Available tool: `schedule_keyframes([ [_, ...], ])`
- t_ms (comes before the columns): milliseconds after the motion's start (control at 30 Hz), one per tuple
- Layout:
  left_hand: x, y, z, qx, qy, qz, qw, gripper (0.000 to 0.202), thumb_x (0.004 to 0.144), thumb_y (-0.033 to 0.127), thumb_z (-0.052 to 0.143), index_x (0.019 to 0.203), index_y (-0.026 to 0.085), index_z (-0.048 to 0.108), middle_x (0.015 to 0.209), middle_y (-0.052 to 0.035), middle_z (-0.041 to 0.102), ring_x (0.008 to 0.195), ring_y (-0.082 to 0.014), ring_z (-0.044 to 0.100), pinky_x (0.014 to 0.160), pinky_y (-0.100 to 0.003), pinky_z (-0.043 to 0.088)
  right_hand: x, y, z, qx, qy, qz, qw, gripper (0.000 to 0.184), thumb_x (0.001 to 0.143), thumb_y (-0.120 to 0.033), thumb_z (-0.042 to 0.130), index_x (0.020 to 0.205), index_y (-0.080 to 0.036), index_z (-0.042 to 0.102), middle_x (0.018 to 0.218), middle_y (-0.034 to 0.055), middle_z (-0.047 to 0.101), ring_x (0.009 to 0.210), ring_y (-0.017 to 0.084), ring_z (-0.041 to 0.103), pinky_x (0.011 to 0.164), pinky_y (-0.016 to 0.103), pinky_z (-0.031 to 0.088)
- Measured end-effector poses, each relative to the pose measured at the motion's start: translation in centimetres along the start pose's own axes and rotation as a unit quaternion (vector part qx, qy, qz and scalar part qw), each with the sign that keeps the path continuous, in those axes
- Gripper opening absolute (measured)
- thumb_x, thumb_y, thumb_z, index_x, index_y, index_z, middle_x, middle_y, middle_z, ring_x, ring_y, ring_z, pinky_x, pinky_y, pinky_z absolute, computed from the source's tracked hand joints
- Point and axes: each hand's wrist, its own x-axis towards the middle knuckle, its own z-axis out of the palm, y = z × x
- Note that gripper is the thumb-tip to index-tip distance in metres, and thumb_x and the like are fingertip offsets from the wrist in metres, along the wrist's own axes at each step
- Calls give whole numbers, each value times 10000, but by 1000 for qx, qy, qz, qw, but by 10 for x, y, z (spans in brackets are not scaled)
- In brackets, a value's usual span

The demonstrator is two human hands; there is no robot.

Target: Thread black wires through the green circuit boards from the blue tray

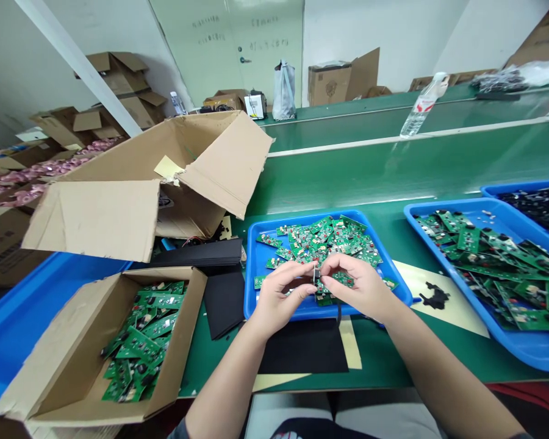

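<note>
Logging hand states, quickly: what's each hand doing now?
Left hand: fingertips closed on a small dark part, too small to identify.
Right hand: fingertips closed on that same part, from the other side.

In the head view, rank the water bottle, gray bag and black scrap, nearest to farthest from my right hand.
1. Black scrap: just right of your right hand.
2. Water bottle: farther ahead, to the right.
3. Gray bag: farthest, ahead and left.

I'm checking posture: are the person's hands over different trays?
No, the left hand and right hand are together above the same blue tray.
</note>
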Motion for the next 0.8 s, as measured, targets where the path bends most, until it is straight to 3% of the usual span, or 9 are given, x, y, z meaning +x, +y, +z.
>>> schedule_keyframes([
  [167,1,2,-1,22,-11,10,1000,301,836,255,619,1132,236,670,891,-72,678,795,-143,623,687,-229,528,1,2,-5,-63,21,-57,996,58,843,-189,511,805,-201,553,757,19,610,709,150,569,677,279,469],
  [400,2,4,0,4,-12,-21,1000,258,851,290,594,1069,209,707,920,-103,704,808,-170,639,722,-274,521,0,1,-5,-115,72,-51,989,57,841,-218,521,812,-202,569,756,25,645,702,161,599,664,287,479],
  [633,0,-3,9,-59,86,-95,990,306,788,330,671,1074,227,702,968,-90,705,888,-192,652,809,-303,534,0,-6,1,-14,68,52,996,80,806,-248,563,757,-194,598,706,13,633,649,142,590,576,247,472],
  [800,2,-8,11,-39,118,-71,990,337,736,304,724,1068,251,701,960,-73,666,888,-183,643,775,-290,558,-1,-9,9,153,-11,125,980,102,792,-264,583,728,-186,572,630,-7,588,583,119,553,561,242,462],
])
